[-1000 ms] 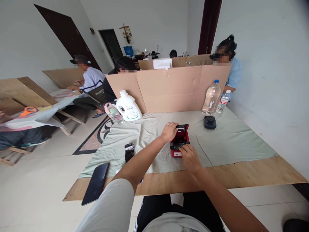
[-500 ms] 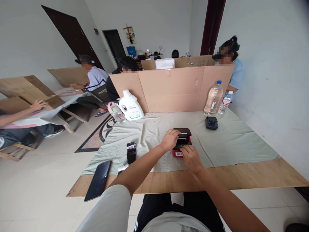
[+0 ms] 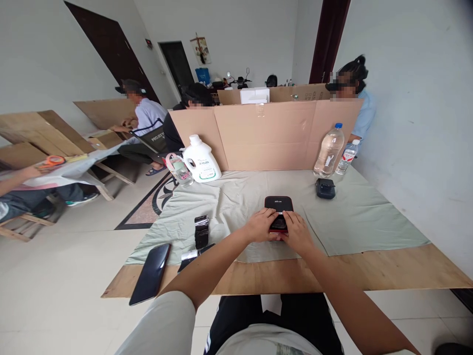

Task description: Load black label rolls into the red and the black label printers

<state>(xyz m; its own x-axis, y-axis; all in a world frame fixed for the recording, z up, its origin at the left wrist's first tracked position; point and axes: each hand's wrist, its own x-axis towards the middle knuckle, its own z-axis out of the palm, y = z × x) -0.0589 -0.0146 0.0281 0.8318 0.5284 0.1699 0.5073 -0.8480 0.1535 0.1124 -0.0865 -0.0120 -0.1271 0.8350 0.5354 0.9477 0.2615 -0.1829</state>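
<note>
A small black label printer [image 3: 278, 201] with a red lower body sits on the cloth in front of me, its lid lying down flat. My left hand [image 3: 261, 225] grips its left side, fingertips on the top and thumb low at the front. From the right, my right hand [image 3: 296, 232] holds it the same way, fingers curled over the lid. Part of the lid shows between the two hands; most of the red front is hidden by my thumbs. A black roll with a shiny silvery end [image 3: 201, 231] lies on the cloth to the left, beyond my left forearm.
A dark tablet [image 3: 151, 273] lies near the left edge. Behind stand a white jug [image 3: 201, 160], a pink-handled cup [image 3: 179, 170], a large bottle [image 3: 328, 150], a smaller bottle [image 3: 346, 159] and a black case [image 3: 325, 188]. A cardboard screen [image 3: 262, 138] closes the far side; people sit beyond.
The printer's lid has gone from raised to down. My hands have shifted from its open inside to gripping both sides. At the left table, another person's hand now holds something orange.
</note>
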